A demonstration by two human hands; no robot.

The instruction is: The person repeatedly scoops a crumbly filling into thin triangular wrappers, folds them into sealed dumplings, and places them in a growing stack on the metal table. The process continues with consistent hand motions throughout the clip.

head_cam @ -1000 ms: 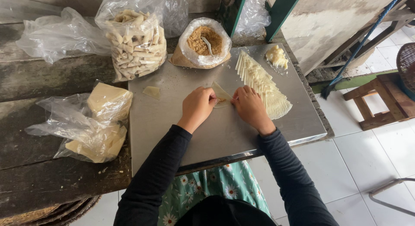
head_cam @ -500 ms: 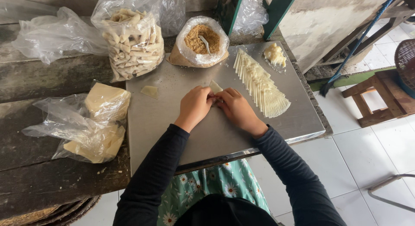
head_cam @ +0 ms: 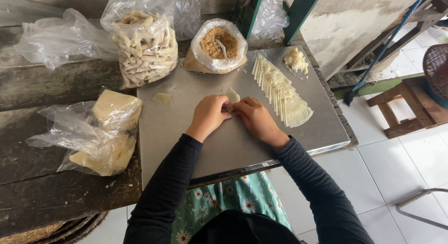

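Both hands, left hand (head_cam: 208,114) and right hand (head_cam: 254,119), pinch one wrapper (head_cam: 232,95); looks thin, soft, tear-prone, so grip edges lightly.

Setting: small food-prep workshop, semi-outdoor. Evidence: steel sheet (head_cam: 242,146) over rough wood bench (head_cam: 56,188), bagged rolls (head_cam: 144,48), filling bowl (head_cam: 218,45), fanned wrappers (head_cam: 282,92), tiled floor (head_cam: 410,160).
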